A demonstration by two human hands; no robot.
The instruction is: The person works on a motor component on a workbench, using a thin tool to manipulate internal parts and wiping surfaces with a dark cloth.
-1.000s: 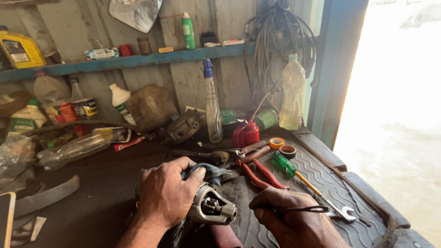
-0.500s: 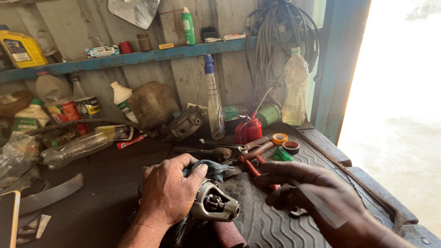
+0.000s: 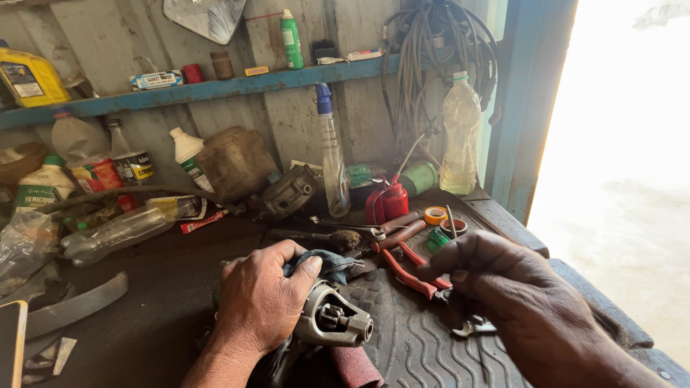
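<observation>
My left hand (image 3: 260, 300) grips a grey metal motor part (image 3: 335, 320) wrapped partly in a blue rag (image 3: 332, 264), low on the ribbed black rubber mat (image 3: 410, 345). My right hand (image 3: 499, 282) reaches left across the mat, its fingers curled, with the fingertips at the red-handled pliers (image 3: 407, 267). Whether the fingers pinch a handle is hidden. A small steel spanner (image 3: 471, 328) lies just under the right hand. A green screwdriver handle (image 3: 436, 239) shows behind the knuckles.
A red oil can (image 3: 388, 201), tape rolls (image 3: 435, 215) and a clear spray bottle (image 3: 332, 162) stand behind the mat. Plastic bottles and cans crowd the left bench. A blue shelf (image 3: 215, 89) runs above, cables (image 3: 438, 65) hang at right, beside a bright doorway.
My right hand has moved from the lower right up and left across the mat to the red pliers. The thin piece it held a second ago is out of sight. My left hand stayed put.
</observation>
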